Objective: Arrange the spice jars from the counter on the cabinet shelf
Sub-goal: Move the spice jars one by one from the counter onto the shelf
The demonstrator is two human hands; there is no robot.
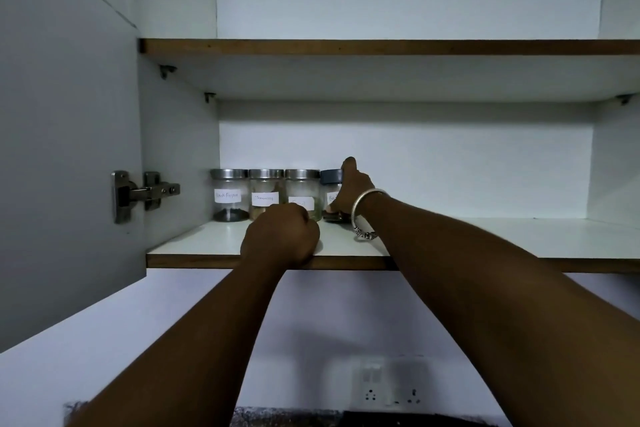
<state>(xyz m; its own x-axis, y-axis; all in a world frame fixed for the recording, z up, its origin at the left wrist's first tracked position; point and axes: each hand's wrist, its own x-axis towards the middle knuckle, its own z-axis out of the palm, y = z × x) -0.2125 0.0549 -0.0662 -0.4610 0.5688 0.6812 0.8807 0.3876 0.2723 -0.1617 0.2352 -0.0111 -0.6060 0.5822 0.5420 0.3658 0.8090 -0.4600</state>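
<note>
Four glass spice jars stood in a row at the back left of the lower cabinet shelf (pixel 450 239), each touching or just beside the next; the black pepper jar (pixel 229 195) was furthest left, then the cinnamon jar (pixel 265 194), then a third jar (pixel 302 192) whose label was half hidden, all three with silver lids; the fourth, a dark-lidded jar (pixel 330 192), closed the row on the right. The right hand (pixel 349 189) was wrapped round that dark-lidded jar, thumb up by the lid, a silver bangle (pixel 363 208) on the wrist; the left hand (pixel 282 236) was curled into a loose fist, resting on the shelf's front edge and holding nothing I could see; the cabinet door (pixel 65 149) hung open at the left; the upper shelf (pixel 381 47) ran above.
</note>
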